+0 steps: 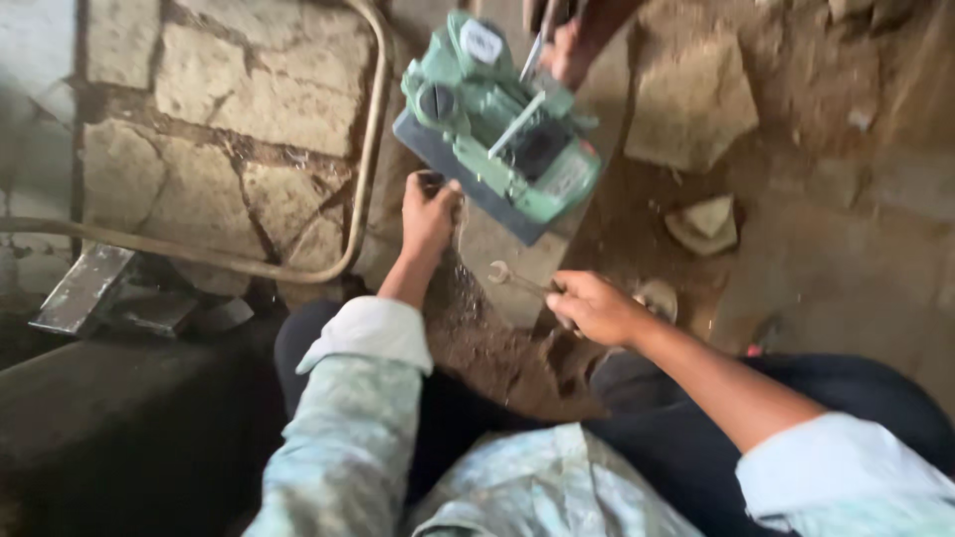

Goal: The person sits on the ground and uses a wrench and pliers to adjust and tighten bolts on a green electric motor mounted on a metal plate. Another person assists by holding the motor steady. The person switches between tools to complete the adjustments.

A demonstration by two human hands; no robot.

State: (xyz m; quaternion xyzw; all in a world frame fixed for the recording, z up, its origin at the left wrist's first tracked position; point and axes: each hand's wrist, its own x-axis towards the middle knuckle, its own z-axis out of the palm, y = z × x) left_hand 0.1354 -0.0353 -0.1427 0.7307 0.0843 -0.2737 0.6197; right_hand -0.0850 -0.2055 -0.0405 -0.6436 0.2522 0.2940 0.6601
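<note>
A green pump-like machine [502,124] on a dark base sits tilted on the ground ahead of me. My left hand [430,214] is closed around a small dark part at the machine's near left corner. My right hand [595,306] grips an open-ended metal spanner [512,279], whose jaw points left toward the machine's base. Another person's hand [569,48] reaches in from the top and holds a thin metal tool against the machine's top.
A tan hose [370,149] loops over the stone paving at the left. A metal piece [85,288] lies at the left beside a dark slab. Broken stones [691,99] and a small chunk [706,224] lie on dirt at the right.
</note>
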